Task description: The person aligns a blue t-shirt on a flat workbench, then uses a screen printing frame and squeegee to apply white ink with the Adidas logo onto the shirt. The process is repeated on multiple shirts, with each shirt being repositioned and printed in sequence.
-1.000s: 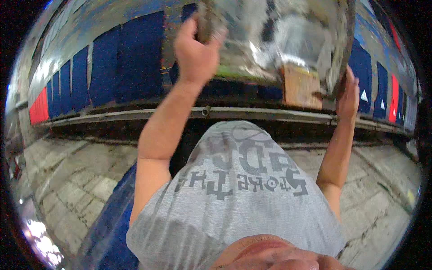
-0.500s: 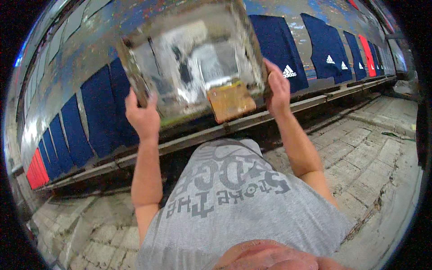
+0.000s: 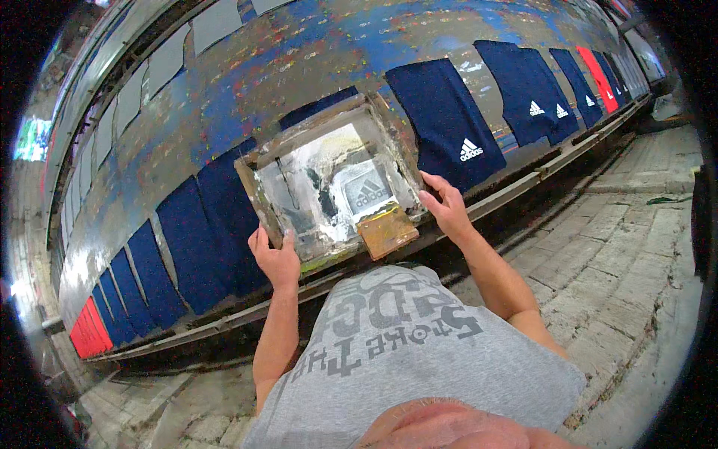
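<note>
My left hand [image 3: 275,258] grips the near left side of a worn screen printing frame [image 3: 258,196], fingers and thumb closed on its edge. My right hand [image 3: 446,206] holds the right side near its corner. A pale mesh with a logo-shaped window and white ink smears fills the frame. On its near edge rests a small brown block [image 3: 387,233] that looks like a squeegee. Under and behind the frame, a dark blue fabric piece [image 3: 318,108] shows partly. Whether the frame touches the table is hard to tell.
A long, paint-spotted table [image 3: 321,45] bears a row of dark blue cut pieces; those on the right [image 3: 449,112] carry a white logo, those on the left [image 3: 191,239] look plain. Red pieces [image 3: 91,329] lie at the far left, grey ones [image 3: 217,26] along the far side. A rail [image 3: 538,176] edges the table.
The printing frame has come down toward the table and nearer my body, with both hands still on it. The brown block has stayed on its near edge.
</note>
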Motion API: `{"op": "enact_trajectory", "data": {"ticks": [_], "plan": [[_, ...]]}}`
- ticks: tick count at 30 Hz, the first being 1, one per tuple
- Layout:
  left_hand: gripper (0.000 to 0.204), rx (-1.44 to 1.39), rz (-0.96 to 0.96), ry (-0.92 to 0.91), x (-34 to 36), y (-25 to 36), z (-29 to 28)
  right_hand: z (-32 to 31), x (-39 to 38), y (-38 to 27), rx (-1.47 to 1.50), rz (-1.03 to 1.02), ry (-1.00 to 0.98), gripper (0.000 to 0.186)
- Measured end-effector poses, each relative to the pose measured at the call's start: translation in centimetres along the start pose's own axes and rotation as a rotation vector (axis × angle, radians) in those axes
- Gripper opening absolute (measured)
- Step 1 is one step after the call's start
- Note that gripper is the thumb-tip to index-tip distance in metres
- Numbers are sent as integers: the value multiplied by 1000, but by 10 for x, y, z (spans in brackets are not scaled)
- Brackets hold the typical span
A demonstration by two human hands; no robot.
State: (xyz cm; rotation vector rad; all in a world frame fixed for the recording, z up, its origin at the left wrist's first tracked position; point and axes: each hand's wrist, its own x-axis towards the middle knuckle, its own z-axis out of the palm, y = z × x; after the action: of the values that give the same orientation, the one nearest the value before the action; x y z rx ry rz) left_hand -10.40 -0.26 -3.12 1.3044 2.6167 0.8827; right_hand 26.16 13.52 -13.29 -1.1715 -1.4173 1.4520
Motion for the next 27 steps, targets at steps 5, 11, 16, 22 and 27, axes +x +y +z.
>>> {"op": "enact_trajectory", "data": {"ticks": [5,11,16,22,27], "plan": [[60,-27,-44,-46,3,-5,-1,-2,-2,-2,-151,-68,-42,59],[59,33,-52,-79,2,-9,-1,-9,-3,-6,-206,-102,-104,62],[57,11,-51,-65,0,-8,-3,-12,-1,-11,-207,-82,-126,68],[56,-5,-35,-68,-2,-7,-3,-18,-5,-10,-218,-105,-156,64],[57,26,-37,-84,2,-6,-3,-15,0,-10,-222,-89,-135,63]]}}
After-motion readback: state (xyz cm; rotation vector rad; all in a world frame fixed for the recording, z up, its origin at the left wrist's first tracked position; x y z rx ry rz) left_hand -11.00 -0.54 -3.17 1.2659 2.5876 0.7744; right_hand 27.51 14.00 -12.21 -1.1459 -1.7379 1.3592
